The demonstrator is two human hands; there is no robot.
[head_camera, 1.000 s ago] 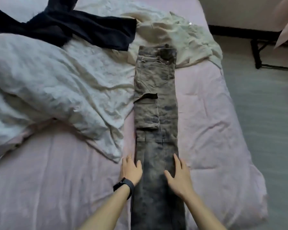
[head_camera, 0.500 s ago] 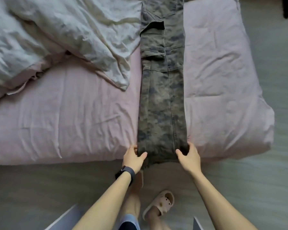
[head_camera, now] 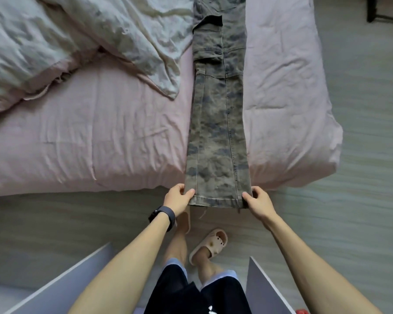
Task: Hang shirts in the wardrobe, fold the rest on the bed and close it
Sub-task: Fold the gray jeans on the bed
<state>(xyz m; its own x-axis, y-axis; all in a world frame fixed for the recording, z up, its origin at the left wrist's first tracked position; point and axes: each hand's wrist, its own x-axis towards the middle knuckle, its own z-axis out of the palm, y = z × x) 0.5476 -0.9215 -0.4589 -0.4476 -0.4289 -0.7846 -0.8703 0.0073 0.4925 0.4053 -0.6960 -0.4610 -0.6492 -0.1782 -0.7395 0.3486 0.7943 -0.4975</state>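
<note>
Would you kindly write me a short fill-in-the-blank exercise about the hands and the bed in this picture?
1. The left hand and the right hand each pinch a corner of the hem of the ____.
2. The watch sits on the ____ wrist.
3. The sheet is ____ in colour.

Missing words: trousers; left; pink.

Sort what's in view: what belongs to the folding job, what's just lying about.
Job: camouflage trousers; left hand and right hand, pinching their hem corners; pink bed beneath.
Lying about: crumpled white duvet; beige slipper, worn on a foot.
</note>
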